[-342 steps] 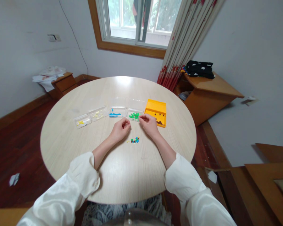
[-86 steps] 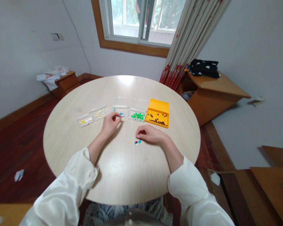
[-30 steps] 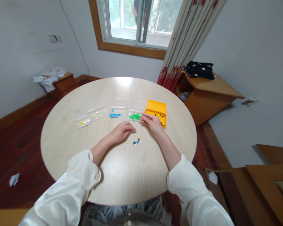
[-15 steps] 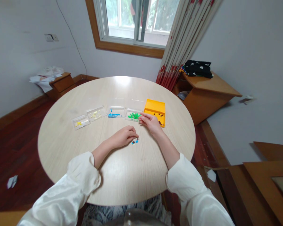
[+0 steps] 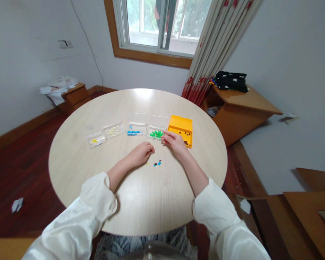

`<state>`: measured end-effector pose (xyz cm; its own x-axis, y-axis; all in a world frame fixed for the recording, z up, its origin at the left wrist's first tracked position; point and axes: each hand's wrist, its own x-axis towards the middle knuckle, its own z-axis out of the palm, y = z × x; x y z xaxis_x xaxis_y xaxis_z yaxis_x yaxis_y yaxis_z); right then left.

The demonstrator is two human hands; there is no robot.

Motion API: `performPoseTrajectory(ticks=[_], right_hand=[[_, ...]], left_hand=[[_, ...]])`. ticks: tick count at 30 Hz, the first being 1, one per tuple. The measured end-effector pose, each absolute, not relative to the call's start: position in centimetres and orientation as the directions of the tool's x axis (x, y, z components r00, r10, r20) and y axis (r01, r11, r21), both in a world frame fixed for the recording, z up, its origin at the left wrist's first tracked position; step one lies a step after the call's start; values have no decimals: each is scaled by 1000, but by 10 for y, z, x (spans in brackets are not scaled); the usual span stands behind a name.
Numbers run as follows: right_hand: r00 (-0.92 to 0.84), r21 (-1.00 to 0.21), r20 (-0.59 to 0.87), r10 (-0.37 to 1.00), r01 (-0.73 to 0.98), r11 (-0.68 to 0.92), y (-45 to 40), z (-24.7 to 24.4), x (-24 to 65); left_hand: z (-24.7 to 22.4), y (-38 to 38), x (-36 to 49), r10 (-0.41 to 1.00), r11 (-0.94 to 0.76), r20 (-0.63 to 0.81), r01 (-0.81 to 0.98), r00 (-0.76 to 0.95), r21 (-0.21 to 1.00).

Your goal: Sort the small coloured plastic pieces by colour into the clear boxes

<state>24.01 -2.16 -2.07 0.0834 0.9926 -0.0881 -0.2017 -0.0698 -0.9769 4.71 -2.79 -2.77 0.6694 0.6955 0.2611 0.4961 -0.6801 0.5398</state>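
My left hand [image 5: 141, 154] hovers just left of a small cluster of tiny blue and dark brown pieces [image 5: 157, 163] on the table, its fingers curled together. What they hold, if anything, is hidden. A tiny yellow piece [image 5: 148, 164] lies below its fingertips. My right hand [image 5: 175, 144] is at the right end of a clear tray of green pieces [image 5: 156, 134], fingers stretched and slightly apart, with nothing visible between them. Behind this hand stands an open yellow box [image 5: 180, 122] with several dark brown pieces in it, partly covered by the hand.
Left of the green tray stand clear trays with blue pieces [image 5: 133, 133], pale yellow pieces [image 5: 113, 131] and yellow pieces [image 5: 95, 141]. All are on the round wooden table [image 5: 141, 206]. A wooden cabinet [image 5: 241, 115] with folded black cloth [image 5: 231, 81] stands beyond the right edge.
My left hand has drawn back up and left from the small cluster, uncovering the tiny yellow piece. My right hand stays by the green tray. The view has shifted slightly.
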Motion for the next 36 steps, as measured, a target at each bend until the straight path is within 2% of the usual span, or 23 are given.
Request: performPoseTrajectory(ticks=[7,10,16,23,26,30,36], right_hand=[[78,-981,-83,993,-183,-68,-22,-21,240],[73,-981,-83,994,-180,-68,-23,-20,240],[58,-986,-76,995,-150,-67,-25,-19,241],[13,-995,-29,999,-101,-28,-26,-17,240],[-71,-997,-42,997,-63,-46,-30,-14,237],[-238,-997,-82,968,34,-76,-39,-9,234],[-516,-976,-72,854,212,45,-49,-4,231]], left_hand=[[-23,-20,35,721,-670,319,502,615,547],[-17,-10,18,776,-624,336,571,533,534],[5,8,-28,945,-280,300,799,131,532],[18,10,-83,929,145,219,839,-298,525],[15,11,-100,906,226,210,839,-368,495],[10,10,-110,918,303,96,834,-386,461],[12,6,-108,923,342,14,838,-384,425]])
